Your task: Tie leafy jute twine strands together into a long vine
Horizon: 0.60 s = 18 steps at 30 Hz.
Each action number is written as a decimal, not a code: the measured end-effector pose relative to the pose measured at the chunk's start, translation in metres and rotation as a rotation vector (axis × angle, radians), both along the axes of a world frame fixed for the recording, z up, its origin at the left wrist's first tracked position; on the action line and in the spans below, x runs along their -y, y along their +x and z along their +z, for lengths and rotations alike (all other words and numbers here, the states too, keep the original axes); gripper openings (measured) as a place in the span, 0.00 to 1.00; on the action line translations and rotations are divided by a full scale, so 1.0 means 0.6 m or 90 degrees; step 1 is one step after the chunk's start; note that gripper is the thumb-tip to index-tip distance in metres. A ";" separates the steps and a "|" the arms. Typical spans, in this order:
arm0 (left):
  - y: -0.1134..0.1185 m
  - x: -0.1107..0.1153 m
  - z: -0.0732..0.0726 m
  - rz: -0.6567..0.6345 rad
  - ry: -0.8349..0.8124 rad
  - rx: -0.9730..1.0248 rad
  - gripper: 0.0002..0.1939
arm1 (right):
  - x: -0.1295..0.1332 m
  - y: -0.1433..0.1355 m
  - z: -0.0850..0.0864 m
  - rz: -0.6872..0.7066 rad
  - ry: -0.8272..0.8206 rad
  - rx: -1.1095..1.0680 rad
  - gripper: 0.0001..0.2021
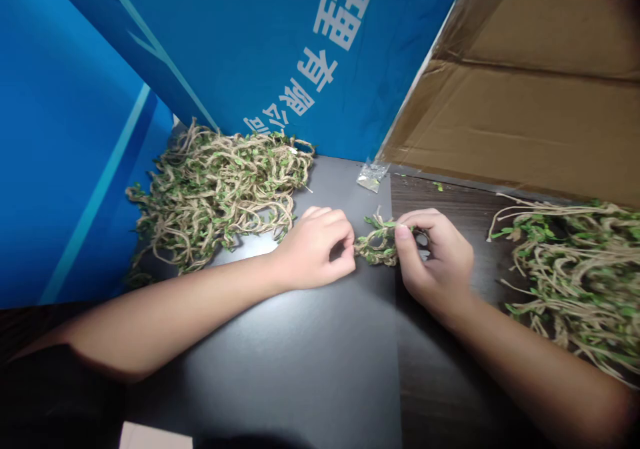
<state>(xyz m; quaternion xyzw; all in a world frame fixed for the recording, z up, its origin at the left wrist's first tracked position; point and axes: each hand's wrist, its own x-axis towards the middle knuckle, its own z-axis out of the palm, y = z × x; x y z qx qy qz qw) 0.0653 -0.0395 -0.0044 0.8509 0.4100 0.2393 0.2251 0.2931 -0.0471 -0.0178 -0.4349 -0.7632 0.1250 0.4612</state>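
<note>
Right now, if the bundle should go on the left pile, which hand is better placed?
Probably the left hand: it sits beside the left pile, its fingertips at the left end of the bundle. The right hand holds the bundle's other side, farther from that pile.

Blue panels [225, 35] and cardboard [540, 115] enclose this makeshift workspace.

White lettering [317, 69], slanted, on blue panel [400, 42] — "理有限公司"
</note>
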 end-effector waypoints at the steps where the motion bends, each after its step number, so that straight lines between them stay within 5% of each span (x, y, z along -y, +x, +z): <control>1: 0.000 0.000 0.000 0.000 -0.002 -0.003 0.05 | 0.001 0.000 -0.001 -0.004 0.001 -0.016 0.04; 10: 0.000 0.002 0.000 0.000 -0.002 0.013 0.05 | -0.008 -0.001 -0.015 -0.096 -0.040 -0.264 0.02; 15: 0.000 0.001 0.000 -0.001 0.002 0.012 0.05 | -0.006 0.001 -0.003 -0.046 0.020 -0.104 0.16; 18: 0.000 0.000 0.000 -0.002 0.003 0.012 0.05 | 0.001 0.001 0.008 0.058 0.080 0.072 0.18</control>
